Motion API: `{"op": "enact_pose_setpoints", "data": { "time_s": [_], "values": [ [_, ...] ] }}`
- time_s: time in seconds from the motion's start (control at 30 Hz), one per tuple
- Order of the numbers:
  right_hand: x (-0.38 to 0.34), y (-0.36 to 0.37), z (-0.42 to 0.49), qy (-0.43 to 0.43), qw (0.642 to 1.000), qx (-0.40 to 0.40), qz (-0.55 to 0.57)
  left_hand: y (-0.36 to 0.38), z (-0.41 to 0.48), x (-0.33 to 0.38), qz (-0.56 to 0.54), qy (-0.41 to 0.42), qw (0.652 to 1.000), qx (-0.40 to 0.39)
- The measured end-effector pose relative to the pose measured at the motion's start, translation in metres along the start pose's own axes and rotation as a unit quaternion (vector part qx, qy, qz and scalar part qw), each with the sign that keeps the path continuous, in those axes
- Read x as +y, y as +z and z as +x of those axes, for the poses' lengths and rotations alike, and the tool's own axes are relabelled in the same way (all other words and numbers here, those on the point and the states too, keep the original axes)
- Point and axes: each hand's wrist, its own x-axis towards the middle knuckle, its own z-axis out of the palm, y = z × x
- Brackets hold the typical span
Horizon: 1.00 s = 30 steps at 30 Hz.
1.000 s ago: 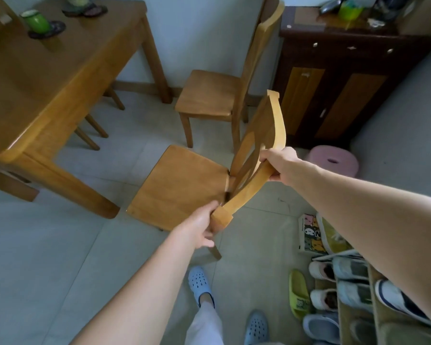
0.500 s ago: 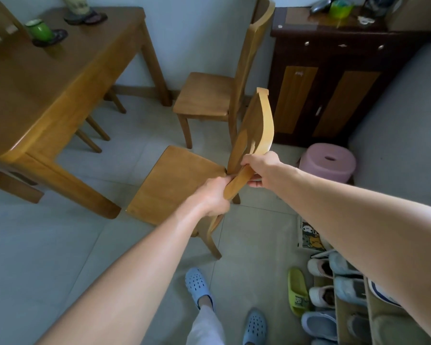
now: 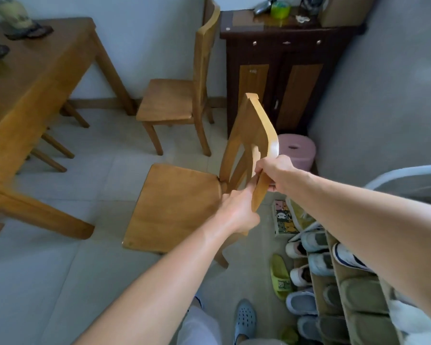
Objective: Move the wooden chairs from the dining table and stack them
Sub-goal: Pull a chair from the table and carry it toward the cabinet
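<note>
1. Hidden or cut off: the dining table (image 3: 35,100) runs out of frame at 9 o'clock. The far side of the carried chair's backrest, and most of its legs, are hidden behind the seat and the arms. The fingers of both hands are partly hidden by the wood they wrap. Items on the dark cabinet (image 3: 279,70) at 1 o'clock are too blurred to name. The shoe rack (image 3: 334,282) at 4 o'clock is cut by the lower edge.
2. Counts: two wooden chairs are clearly seen, the held chair (image 3: 177,207) at centre and a standing chair (image 3: 169,100) at 12 o'clock by the wall. Wooden legs under the table at 9 o'clock suggest another seat, but I cannot tell what it is. One pink stool (image 3: 296,150) sits at 2 o'clock beside the cabinet. Two hands show.
3. Hands and chair: the left hand (image 3: 237,210) is closed around the lower end of the backrest's near upright, just beside the seat's rear edge. The right hand (image 3: 274,173) is clamped on the curved top rail, just above the left hand, at its 1 o'clock. The hands are close together but not touching. The held chair is tilted, its seat extending toward 9 o'clock from the hands; the standing chair is well apart beyond it.
</note>
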Motion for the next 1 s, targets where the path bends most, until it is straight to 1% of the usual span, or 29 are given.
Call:
{"op": "enact_pose_setpoints", "data": {
  "time_s": [0.2, 0.4, 0.53, 0.67, 0.73, 0.77, 0.8, 0.87, 0.9, 0.93, 0.97, 1.0],
  "values": [
    [0.024, -0.044, -0.008, 0.011, 0.999, 0.026, 0.014, 0.023, -0.006, 0.041, 0.038, 0.028, 0.998, -0.028],
    [0.038, -0.074, -0.013, 0.031, 0.999, 0.039, 0.018, 0.039, -0.012, 0.069, 0.053, 0.062, 0.996, -0.033],
    [0.038, -0.080, -0.013, 0.035, 0.998, 0.040, -0.016, 0.042, -0.005, 0.073, 0.055, 0.070, 0.995, -0.034],
    [0.032, -0.083, -0.008, 0.039, 0.997, 0.031, -0.054, 0.033, 0.005, 0.068, 0.017, 0.068, 0.995, -0.076],
    [0.027, -0.079, -0.004, 0.016, 0.995, 0.056, -0.077, 0.027, 0.010, 0.063, -0.038, 0.051, 0.992, -0.110],
    [0.024, -0.076, -0.002, -0.009, 0.990, 0.088, -0.110, 0.024, 0.012, 0.061, -0.074, 0.041, 0.989, -0.123],
    [0.020, -0.071, -0.001, -0.043, 0.977, 0.131, -0.161, 0.022, 0.013, 0.058, -0.109, 0.030, 0.985, -0.130],
    [0.014, -0.064, 0.000, -0.138, 0.929, 0.210, -0.273, 0.019, 0.016, 0.053, -0.178, 0.010, 0.975, -0.132],
    [0.011, -0.060, -0.002, -0.193, 0.899, 0.229, -0.319, 0.017, 0.018, 0.049, -0.214, -0.004, 0.968, -0.130],
    [0.007, -0.055, -0.004, -0.244, 0.872, 0.233, -0.355, 0.013, 0.019, 0.045, -0.251, -0.022, 0.959, -0.129],
    [0.003, -0.050, -0.007, -0.283, 0.852, 0.224, -0.379, 0.008, 0.021, 0.041, -0.286, -0.038, 0.949, -0.129],
    [-0.002, -0.043, -0.009, -0.306, 0.847, 0.202, -0.385, 0.002, 0.022, 0.037, -0.314, -0.049, 0.940, -0.126]
  ]
}}
